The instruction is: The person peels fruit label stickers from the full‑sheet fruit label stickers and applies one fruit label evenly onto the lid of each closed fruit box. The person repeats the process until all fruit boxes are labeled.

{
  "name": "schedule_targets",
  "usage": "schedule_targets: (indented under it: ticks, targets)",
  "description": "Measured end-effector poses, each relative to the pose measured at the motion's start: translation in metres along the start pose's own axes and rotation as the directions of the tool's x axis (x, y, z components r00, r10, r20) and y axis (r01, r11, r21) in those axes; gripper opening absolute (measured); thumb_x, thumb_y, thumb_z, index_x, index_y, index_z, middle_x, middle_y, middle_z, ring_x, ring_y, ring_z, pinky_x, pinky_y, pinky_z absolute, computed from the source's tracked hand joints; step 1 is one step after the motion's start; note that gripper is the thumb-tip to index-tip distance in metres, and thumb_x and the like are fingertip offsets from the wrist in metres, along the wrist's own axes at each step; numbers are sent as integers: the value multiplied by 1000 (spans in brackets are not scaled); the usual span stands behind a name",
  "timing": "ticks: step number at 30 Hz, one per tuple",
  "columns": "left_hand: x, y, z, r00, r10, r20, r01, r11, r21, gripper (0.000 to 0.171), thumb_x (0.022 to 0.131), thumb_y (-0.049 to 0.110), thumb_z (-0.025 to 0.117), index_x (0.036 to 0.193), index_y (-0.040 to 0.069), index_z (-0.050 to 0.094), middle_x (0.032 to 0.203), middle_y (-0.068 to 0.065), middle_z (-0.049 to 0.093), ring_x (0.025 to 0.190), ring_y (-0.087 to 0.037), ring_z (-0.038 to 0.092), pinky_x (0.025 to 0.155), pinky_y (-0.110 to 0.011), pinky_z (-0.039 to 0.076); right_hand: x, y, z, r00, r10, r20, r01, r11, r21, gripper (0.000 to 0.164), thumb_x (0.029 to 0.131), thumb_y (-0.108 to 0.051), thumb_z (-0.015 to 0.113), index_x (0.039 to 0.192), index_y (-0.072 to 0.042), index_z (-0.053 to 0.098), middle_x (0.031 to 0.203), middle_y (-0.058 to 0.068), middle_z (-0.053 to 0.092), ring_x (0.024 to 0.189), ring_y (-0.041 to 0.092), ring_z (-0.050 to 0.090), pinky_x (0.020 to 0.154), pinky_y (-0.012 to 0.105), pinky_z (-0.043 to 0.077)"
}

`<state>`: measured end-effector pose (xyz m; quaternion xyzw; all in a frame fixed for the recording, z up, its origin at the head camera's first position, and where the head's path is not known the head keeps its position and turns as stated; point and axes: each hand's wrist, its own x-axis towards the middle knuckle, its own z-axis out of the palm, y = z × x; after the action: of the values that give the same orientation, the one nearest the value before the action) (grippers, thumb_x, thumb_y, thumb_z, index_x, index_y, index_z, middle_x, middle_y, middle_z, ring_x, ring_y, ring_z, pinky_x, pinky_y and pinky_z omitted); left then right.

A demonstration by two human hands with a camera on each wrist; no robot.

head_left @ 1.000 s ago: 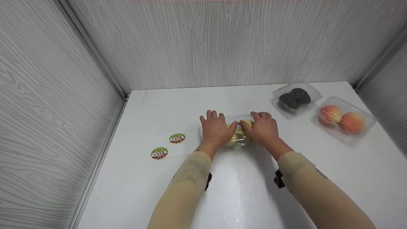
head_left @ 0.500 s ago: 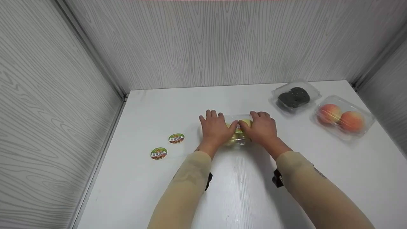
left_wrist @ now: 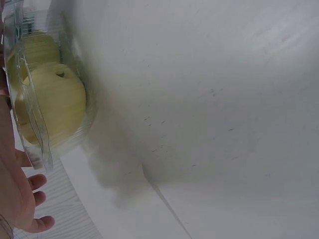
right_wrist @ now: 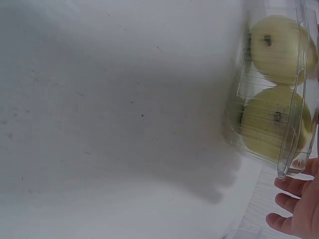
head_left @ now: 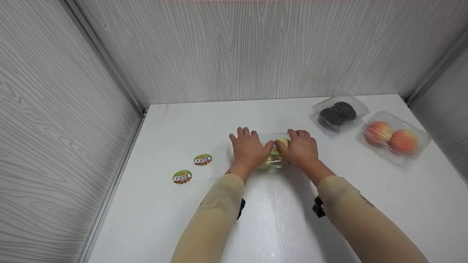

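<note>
A clear plastic clamshell box (head_left: 276,165) with yellow-green fruits in it, apple-like, sits on the white table between my hands. My left hand (head_left: 249,149) lies over its left end, and my right hand (head_left: 302,148) over the right end. Both thumbs meet at a round green-and-red sticker (head_left: 275,149) on the lid and press there. The fingers stretch forward, fairly straight. In the left wrist view a pale yellow fruit (left_wrist: 56,104) shows through the box wall. Two fruits are plain in the right wrist view, the nearer fruit (right_wrist: 269,122) beneath the other.
Two similar round stickers, an upper sticker (head_left: 203,159) and a lower sticker (head_left: 182,177), lie left of the hands. At the back right stands a clear box with dark items (head_left: 338,113). Beside it is a clear box of two orange-red peach-like fruits (head_left: 404,141).
</note>
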<state>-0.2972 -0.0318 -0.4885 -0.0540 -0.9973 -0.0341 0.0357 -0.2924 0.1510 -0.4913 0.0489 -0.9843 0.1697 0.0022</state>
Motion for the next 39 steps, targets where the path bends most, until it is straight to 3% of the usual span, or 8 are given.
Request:
schedule_targets:
  ticks: [13, 21, 31, 39]
  targets:
    - [-4, -2, 0, 1000, 4, -31, -5, 1000, -20, 78, 103, 71, 39, 131, 5, 71, 128, -15, 63, 129, -34, 50, 110, -64, 37, -3, 0, 1, 1000, -5, -28, 6, 1000, 18, 71, 109, -51, 46, 154, 4, 47, 150, 31, 52, 145, 47, 43, 113, 65, 38]
    - [-5, -6, 1, 1000, 4, -25, -5, 1000, -28, 78, 105, 68, 36, 142, 5, 65, 136, -17, 61, 135, -35, 48, 111, -64, 37, -3, 1, 4, 999, -10, -35, 10, 1000, 21, 65, 111, -45, 42, 155, 2, 48, 149, 31, 53, 144, 48, 45, 112, 65, 40]
    - [-8, -13, -1, 999, 35, 9, -35, 998, -54, 90, 102, 76, 33, 157, 7, 51, 151, -18, 53, 145, -35, 39, 117, -62, 32, -7, 8, 1, 999, -44, 21, 42, 996, 84, 82, 108, -59, 47, 161, 2, 37, 158, 31, 43, 149, 47, 38, 118, 66, 32]
    - [-12, -14, 0, 998, 64, -3, -64, 996, -64, 89, 101, 76, 35, 155, 7, 53, 147, -18, 55, 144, -36, 40, 116, -63, 33, -14, 11, 1, 998, -69, -5, 69, 991, 114, 84, 107, -59, 50, 161, 4, 36, 158, 32, 43, 149, 49, 36, 117, 67, 33]
